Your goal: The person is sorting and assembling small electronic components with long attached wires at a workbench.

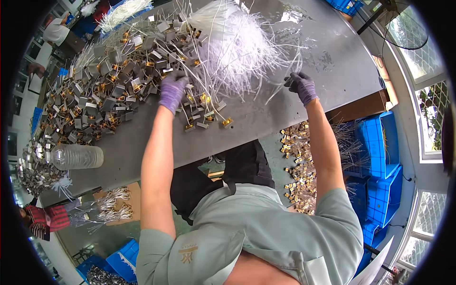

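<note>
My left hand [174, 90], in a purple and grey glove, reaches to the right edge of a heap of small metal-and-yellow parts with white leads [118, 85]. Its fingers are curled in among the parts, and what they grip is hidden. Several loose parts of the same kind [204, 114] lie just right of it. My right hand [301, 87], gloved alike, is raised at the right side of a spread bundle of thin white strands [237, 52]. Its fingertips are pinched together on a thin white strand [276, 93] that runs out toward the lower left.
The grey table [332, 61] carries a clear plastic bottle [77, 157] at left. More yellow-tipped parts [299, 166] are heaped below the table's right side, beside blue crates [377, 147]. A fan [406, 26] stands at far right. Other people [59, 31] are at left.
</note>
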The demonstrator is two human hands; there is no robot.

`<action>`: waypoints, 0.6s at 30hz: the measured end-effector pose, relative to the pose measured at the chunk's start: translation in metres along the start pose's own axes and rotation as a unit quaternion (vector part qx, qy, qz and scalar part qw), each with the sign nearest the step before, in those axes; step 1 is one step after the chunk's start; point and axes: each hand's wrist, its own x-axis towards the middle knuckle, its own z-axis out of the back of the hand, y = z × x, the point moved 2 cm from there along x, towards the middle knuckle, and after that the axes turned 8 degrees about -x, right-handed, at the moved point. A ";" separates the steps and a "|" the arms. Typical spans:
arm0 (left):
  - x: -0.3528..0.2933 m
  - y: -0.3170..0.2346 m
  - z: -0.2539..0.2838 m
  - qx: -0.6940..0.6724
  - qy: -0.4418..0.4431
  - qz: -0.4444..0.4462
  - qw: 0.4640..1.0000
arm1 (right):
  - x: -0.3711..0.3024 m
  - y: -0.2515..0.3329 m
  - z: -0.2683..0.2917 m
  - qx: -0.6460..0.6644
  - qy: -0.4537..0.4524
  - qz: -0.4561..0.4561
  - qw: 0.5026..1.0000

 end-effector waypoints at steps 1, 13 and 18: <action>-0.003 -0.002 0.012 0.015 -0.017 0.006 1.000 | -0.002 0.003 0.000 0.024 0.001 -0.005 1.000; -0.091 -0.031 0.074 0.004 0.047 0.034 0.998 | 0.049 -0.048 -0.019 -0.331 -0.016 0.080 0.940; -0.149 -0.033 0.089 0.002 -0.010 0.056 0.998 | 0.017 -0.008 -0.054 -0.470 -0.018 0.021 0.882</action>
